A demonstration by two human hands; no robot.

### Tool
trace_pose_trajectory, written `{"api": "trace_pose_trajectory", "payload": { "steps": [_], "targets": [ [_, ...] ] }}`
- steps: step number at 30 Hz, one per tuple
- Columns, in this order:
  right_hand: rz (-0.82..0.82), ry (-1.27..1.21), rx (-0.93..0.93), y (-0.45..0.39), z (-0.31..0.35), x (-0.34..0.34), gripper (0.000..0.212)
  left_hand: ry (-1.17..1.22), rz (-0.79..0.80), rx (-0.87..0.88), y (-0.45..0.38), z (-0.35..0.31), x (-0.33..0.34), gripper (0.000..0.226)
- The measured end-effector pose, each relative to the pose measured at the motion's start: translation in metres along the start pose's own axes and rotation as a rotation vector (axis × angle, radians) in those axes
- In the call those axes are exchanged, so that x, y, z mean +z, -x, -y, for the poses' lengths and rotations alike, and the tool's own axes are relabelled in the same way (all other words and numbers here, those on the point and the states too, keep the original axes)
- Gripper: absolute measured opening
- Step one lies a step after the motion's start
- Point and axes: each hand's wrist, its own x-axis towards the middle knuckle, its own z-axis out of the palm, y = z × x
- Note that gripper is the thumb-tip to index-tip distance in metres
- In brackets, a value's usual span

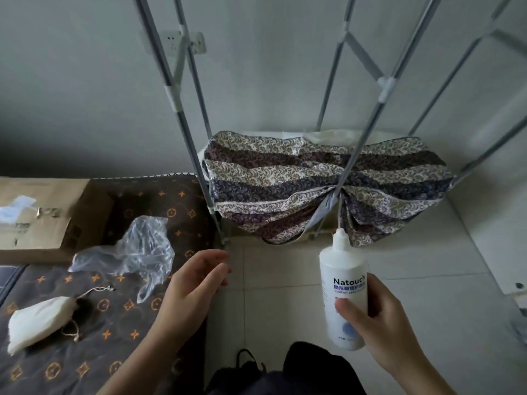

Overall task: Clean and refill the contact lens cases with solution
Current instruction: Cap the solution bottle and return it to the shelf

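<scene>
A white bottle of contact lens solution with a blue "Natouch" label stands upright in the air over the tiled floor. My right hand grips its lower half, thumb across the front. The bottle's nozzle tip is bare, with no cap on it. My left hand hovers to the left of the bottle at the edge of the bed, fingers loosely curved and holding nothing. No lens case shows anywhere in view.
A dark patterned mattress carries a crumpled clear plastic bag, a small white drawstring pouch and a cardboard box. A metal drying rack with patterned cloth stands ahead against the wall. Dark fabric lies below.
</scene>
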Motion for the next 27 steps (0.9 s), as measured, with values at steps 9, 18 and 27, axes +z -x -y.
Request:
{"api": "trace_pose_trajectory", "payload": {
  "steps": [9, 18, 27],
  "targets": [
    [0.003, -0.038, 0.004, -0.146, 0.017, 0.005, 0.044, -0.069, 0.048, 0.001, -0.133, -0.007, 0.009, 0.027],
    [0.098, -0.012, 0.016, -0.33, 0.033, -0.03, 0.047, -0.018, -0.04, -0.049, -0.287, -0.029, 0.069, 0.028],
    [0.109, 0.015, 0.001, -0.482, 0.018, -0.037, 0.047, 0.013, -0.116, -0.095, -0.411, -0.003, 0.105, 0.03]
  ]
}}
